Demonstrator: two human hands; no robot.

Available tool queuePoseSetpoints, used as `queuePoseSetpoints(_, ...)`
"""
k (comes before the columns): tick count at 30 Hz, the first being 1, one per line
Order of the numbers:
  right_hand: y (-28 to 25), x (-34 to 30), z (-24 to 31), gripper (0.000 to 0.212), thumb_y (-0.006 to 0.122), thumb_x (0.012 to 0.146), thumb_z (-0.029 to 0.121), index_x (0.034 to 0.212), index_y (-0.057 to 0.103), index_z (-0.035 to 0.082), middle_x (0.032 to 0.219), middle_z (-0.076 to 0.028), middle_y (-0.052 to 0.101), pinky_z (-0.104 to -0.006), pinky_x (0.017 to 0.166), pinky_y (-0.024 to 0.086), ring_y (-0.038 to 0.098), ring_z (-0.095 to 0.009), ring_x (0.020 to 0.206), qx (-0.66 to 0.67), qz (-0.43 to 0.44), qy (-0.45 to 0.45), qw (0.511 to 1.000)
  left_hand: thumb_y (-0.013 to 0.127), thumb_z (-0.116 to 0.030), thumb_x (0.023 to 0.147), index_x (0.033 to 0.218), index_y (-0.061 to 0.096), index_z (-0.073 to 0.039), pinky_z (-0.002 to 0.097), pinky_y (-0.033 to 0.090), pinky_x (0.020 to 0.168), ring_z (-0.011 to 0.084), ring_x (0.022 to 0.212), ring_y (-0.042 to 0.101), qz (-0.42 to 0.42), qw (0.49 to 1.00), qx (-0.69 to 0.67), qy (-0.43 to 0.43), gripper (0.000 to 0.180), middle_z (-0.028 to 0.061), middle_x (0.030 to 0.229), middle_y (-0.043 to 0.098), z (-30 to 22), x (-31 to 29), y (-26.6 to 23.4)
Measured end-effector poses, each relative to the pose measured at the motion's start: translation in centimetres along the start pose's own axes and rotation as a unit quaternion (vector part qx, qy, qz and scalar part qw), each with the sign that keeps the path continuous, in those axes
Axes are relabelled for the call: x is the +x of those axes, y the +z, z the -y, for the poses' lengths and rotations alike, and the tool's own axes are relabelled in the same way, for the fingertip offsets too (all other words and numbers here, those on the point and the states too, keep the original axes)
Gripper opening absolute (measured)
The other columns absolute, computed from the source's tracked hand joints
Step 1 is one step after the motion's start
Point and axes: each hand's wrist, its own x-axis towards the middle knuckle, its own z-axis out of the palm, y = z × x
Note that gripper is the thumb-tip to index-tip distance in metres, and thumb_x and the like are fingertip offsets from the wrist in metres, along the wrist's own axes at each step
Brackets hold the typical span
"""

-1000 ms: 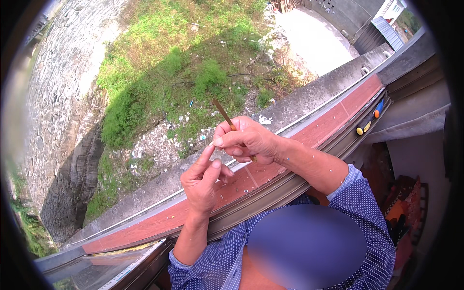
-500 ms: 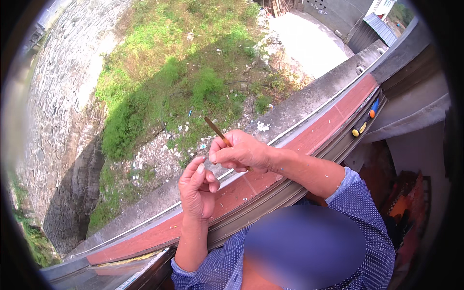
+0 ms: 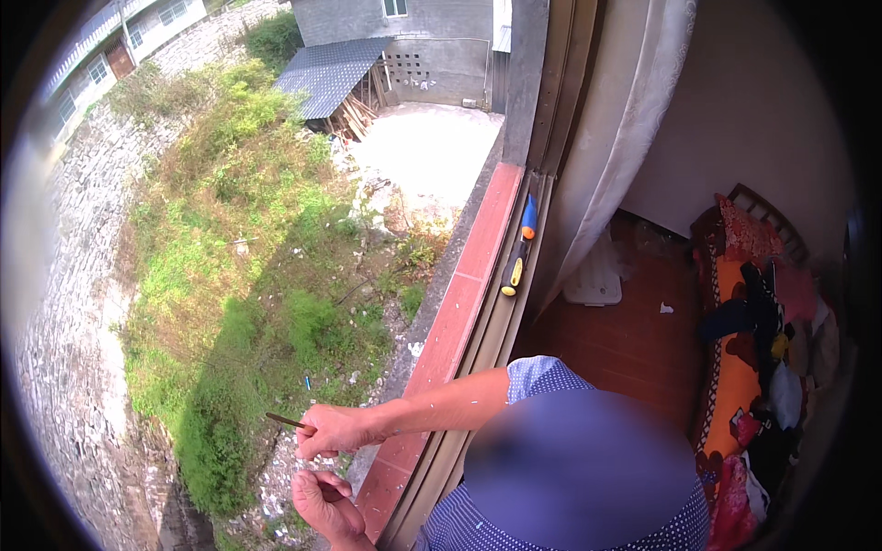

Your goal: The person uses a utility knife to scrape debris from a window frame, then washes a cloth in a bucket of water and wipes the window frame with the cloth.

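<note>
A slim brown stick (image 3: 288, 421) juts out to the left from my right hand (image 3: 336, 430), which is closed around it. Its far end is darker, and the rest is covered by my fingers. Just below, my left hand (image 3: 323, 503) has its fingers curled in with the thumb against them. Whether anything small sits in that pinch is too hard to see. The two hands are close together but apart, held out past the red sill (image 3: 439, 342) over the ground outside.
In the window track (image 3: 478, 363) lie a blue-and-orange tool (image 3: 529, 218) and a yellow-and-black handled tool (image 3: 514, 268). A pale curtain (image 3: 617, 138) hangs beside them. Indoors, a bed (image 3: 721, 395) is heaped with clothes. Outside lie weedy ground (image 3: 303, 321) and a stone wall (image 3: 69, 321).
The view has turned rightward, bringing more of the room into sight; both hands now appear lower and further left. My left fingers have curled in more. The stick is still in my right hand.
</note>
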Motion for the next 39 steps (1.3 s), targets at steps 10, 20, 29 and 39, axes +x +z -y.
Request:
queuePoseSetpoints(10,-3.6,1.7,1.2,0.028,0.066,0.083,0.022,0.067,0.055,0.003,0.060,0.002,0.051,-0.0289,0.051,0.037,0.046,-0.008,0.057,-0.095,-0.210,-0.178,0.957,0.053,-0.024,0.098,0.080,0.056,-0.004,0.0294,0.044,0.057,0.0138,0.060,0.050,0.011,0.959,0.283,-0.005,0.026,0.0039,0.068,0.055,-1.7,-0.4,2.1)
queuePoseSetpoints(20,-6.2,-6.7,5.9,0.054,0.047,0.096,0.058,0.098,0.055,0.005,0.061,0.007,0.037,-0.0215,0.044,0.025,0.031,-0.003,0.049,-0.001,-0.297,-0.196,0.935,0.065,-0.009,0.089,0.095,0.065,-0.002,0.0239,0.046,0.061,0.0105,0.065,0.057,0.085,0.967,0.237,0.032,0.009,0.0041,0.080,0.065,0.9,1.2,0.6)
queuePoseSetpoints(29,-18.5,-16.0,4.5,0.041,0.043,0.102,0.042,0.099,0.059,0.005,0.062,0.006,0.042,-0.0200,0.042,0.026,0.031,-0.002,0.048,0.047,-0.592,-0.320,0.738,0.066,-0.022,0.090,0.080,0.070,-0.002,0.0259,0.045,0.056,0.0098,0.060,0.053,0.134,0.867,0.462,0.127,0.023,0.0023,0.066,0.062,2.3,2.0,0.5)
queuePoseSetpoints(39,-27.5,-20.3,4.3,0.025,0.049,0.095,0.019,0.075,0.053,0.004,0.065,-0.003,0.051,-0.0284,0.049,0.042,0.051,-0.012,0.060,0.015,-0.754,-0.298,0.585,0.062,-0.023,0.093,0.081,0.068,-0.002,0.0286,0.045,0.053,0.0099,0.058,0.054,0.159,0.826,0.503,0.198,0.025,0.0046,0.064,0.062,2.8,2.2,-0.1)
